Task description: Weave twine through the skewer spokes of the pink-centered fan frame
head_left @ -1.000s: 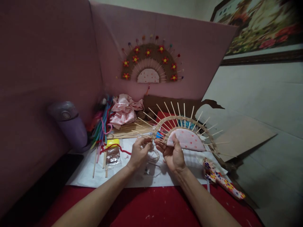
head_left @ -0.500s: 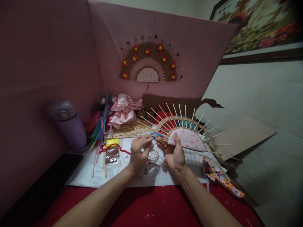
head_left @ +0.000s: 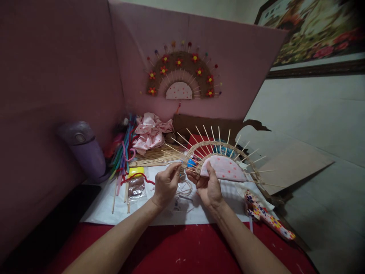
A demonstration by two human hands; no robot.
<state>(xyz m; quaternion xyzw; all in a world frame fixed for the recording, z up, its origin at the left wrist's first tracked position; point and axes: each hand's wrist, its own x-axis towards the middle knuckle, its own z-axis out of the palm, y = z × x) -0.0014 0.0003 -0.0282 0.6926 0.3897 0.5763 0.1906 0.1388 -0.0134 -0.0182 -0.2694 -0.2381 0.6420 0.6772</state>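
A half-round craft piece has a pink dotted centre (head_left: 225, 168), thin sticks fanning outward and a woven twine arc (head_left: 212, 144) around them. My right hand (head_left: 209, 188) grips the left end of its centre, thumb on top and fingers beneath. At the arc's left end, my left hand (head_left: 167, 185) is closed in a pinch on the twine. Loose twine (head_left: 185, 187) lies in loops on the white sheet between my hands.
A purple bottle (head_left: 85, 152) stands at the left, beside coloured pipe cleaners (head_left: 118, 158). Behind are pink cloth (head_left: 149, 133) and loose sticks (head_left: 156, 155). A floral-wrapped tool (head_left: 268, 217) lies right. A finished half-round decoration (head_left: 179, 70) hangs on the pink board.
My left hand has moved slightly left and up along the arc's end. The craft piece has turned a little in my right hand, its sticks shifting.
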